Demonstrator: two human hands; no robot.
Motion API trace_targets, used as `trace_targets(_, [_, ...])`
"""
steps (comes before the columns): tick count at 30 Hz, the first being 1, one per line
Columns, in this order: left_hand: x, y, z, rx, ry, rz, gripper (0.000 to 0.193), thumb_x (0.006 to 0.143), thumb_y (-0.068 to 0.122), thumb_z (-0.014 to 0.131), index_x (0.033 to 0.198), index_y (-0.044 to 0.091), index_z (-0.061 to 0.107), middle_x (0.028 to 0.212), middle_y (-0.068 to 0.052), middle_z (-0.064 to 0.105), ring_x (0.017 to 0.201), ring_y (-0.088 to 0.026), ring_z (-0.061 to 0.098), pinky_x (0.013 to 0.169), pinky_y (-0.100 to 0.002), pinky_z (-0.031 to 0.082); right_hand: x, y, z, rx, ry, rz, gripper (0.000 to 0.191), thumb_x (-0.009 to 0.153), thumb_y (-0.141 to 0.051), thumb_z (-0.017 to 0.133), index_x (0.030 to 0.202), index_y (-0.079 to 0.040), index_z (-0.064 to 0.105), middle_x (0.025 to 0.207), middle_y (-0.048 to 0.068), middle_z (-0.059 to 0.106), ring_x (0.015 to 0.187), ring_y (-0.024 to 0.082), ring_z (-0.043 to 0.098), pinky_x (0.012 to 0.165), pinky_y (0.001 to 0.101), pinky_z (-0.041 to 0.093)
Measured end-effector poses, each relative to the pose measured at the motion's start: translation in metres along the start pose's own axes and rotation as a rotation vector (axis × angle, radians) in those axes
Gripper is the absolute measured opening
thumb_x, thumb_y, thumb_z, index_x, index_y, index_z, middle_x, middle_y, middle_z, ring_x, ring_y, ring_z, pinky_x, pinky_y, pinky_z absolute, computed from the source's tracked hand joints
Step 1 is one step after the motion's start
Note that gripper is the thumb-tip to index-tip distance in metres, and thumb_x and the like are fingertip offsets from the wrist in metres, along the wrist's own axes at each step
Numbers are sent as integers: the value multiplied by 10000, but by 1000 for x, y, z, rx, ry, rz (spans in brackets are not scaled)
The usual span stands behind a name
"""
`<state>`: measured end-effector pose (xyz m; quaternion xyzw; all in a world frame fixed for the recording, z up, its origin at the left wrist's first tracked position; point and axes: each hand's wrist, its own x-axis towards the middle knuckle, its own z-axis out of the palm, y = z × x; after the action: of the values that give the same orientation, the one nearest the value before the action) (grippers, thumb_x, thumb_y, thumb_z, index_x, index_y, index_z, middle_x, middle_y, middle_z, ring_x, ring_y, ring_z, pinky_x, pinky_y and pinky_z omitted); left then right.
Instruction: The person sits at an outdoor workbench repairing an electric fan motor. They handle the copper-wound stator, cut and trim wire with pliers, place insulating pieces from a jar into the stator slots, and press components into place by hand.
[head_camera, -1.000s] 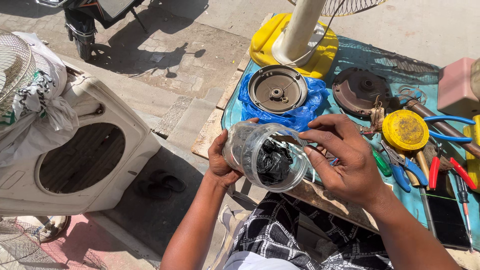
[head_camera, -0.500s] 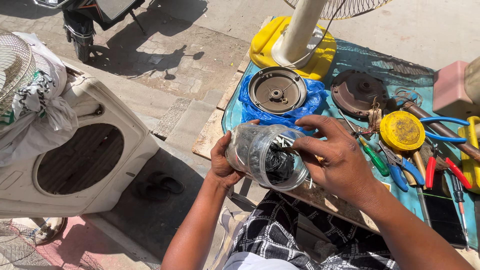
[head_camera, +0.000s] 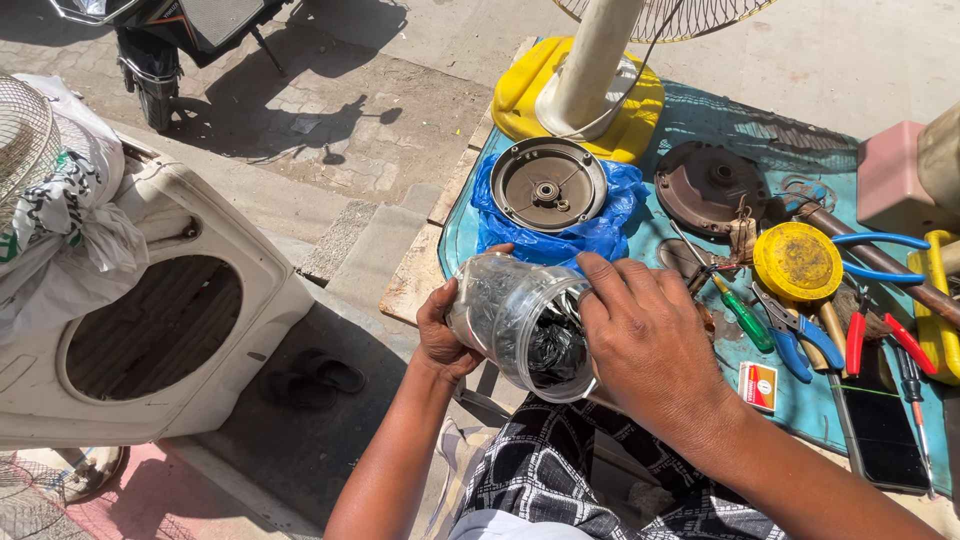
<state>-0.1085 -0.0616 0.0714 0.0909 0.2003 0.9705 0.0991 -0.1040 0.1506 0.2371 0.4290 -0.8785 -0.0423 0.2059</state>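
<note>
The left hand (head_camera: 440, 335) holds a clear jar (head_camera: 520, 325) while the right hand (head_camera: 650, 335), at 3 o'clock, dips its fingers inside.

Ahead of the clear jar (head_camera: 520, 325), the desk (head_camera: 700, 120) is crowded: a round metal motor cover (head_camera: 548, 186) on blue plastic (head_camera: 600, 230) sits just beyond it, with a yellow fan base (head_camera: 520, 90) and its pole behind. To the right, pliers (head_camera: 800, 340), a green screwdriver (head_camera: 745, 318), a yellow disc (head_camera: 797, 262) and red-handled tools (head_camera: 880, 340) lie close together, leaving little bare cloth. Left of the desk, open pavement (head_camera: 340, 120) gives room, bounded by a white appliance casing (head_camera: 150, 330).
</note>
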Motion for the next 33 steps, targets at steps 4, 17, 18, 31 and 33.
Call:
trace_targets(4, [0,1,-1,16,-7,14,960,838,517,675,1611,63,331,1403,-224,579,1270,-365,622,1087,-526,517,-2,-4,1,-94,29,-52,347,709,-105,705,1015,58,687,1320,197,600,1144,298,599,941,459,478])
trace_targets(17, [1,2,7,50,13,-31,891,836,464,660,1588,80,374,1400,-201,591,1272,-341,621,1088,-503,525,24,20,13,51,205,-238,354,725,-177,709,1069,-219,784,1592,8,440,1441,285,382,1141,666,218])
trace_targets(18, [1,2,7,53,13,-32,885,833,461,660,1584,86,377,1398,-201,592,1273,-340,621,1087,-502,529,24,21,15,30,207,-228,339,734,-181,708,1060,-225,792,1606,-6,433,1451,285,370,1148,659,205])
trace_targets(31, [5,3,1,53,90,-16,789,864,415,619,1550,78,423,1436,-197,567,1281,-329,610,1081,-492,523,31,33,42,-119,250,-190,213,812,-187,713,961,-295,820,1690,-123,372,1551,304,207,1181,623,110])
trace_targets(33, [4,4,0,50,91,-7,776,866,420,618,1538,80,432,1435,-193,568,1284,-326,607,1086,-493,517,34,36,45,-79,247,-192,186,799,-199,714,941,-264,815,1682,-107,383,1539,316,218,1182,626,107])
